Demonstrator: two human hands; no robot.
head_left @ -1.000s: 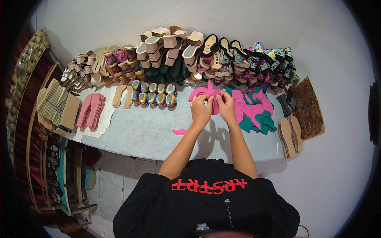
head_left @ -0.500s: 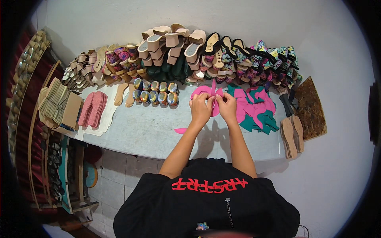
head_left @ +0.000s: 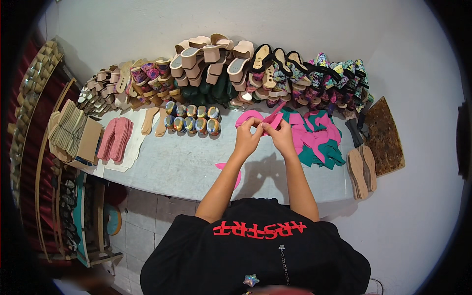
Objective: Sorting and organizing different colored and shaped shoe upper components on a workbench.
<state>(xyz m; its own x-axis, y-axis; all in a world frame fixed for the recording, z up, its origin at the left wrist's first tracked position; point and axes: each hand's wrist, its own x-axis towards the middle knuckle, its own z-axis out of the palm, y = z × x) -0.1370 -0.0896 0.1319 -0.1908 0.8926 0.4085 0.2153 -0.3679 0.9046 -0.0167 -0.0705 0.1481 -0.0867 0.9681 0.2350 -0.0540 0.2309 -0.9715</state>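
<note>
Above the middle of the table, both hands pinch one pink cut piece (head_left: 274, 118) of thin sheet material, with part of it standing up. My left hand (head_left: 248, 139) has thumb and fingers closed on its left edge. On its right edge my right hand (head_left: 282, 137) is closed, thumb inward. A curved pink piece (head_left: 244, 117) lies just beyond the left hand. Another curved pink piece (head_left: 238, 180) shows beside my left forearm, which partly covers it. To the right of the hands lies a loose pile of pink and green cut pieces (head_left: 317, 137).
Shoes with heels (head_left: 211, 54) are heaped along the wall. Small colourful heels (head_left: 191, 120) stand in two rows, left of the hands. Further left are pink soles (head_left: 115, 137) and a box of tied soles (head_left: 73, 130). Beige soles (head_left: 361, 169) rest at the right edge.
The pink piece in my hands has tilted and spread to the right. More of a curved pink piece now shows beside my left forearm. Both hands keep nearly the same place.
</note>
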